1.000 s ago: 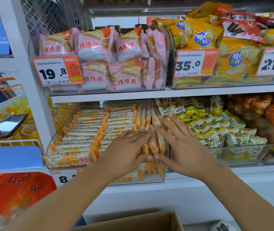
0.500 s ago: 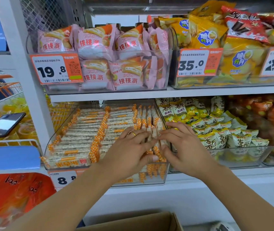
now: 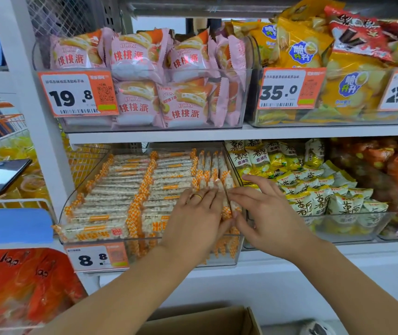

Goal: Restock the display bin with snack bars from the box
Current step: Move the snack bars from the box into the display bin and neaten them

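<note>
Hands tidying snack bars point(image 3: 207, 175) in the clear display bin point(image 3: 72, 197).
Our left hand point(image 3: 196, 221) and right hand point(image 3: 265, 213) press flat, fingers straight, on upright bars; since earlier, fingertips closed together; box point(image 3: 207, 321) below.

Price tags read 19.8 point(image 3: 78, 93), 35.0 point(image 3: 291, 88) and 8.8 point(image 3: 96, 258); pink packs point(image 3: 136, 56) read 桃桃派.
</note>
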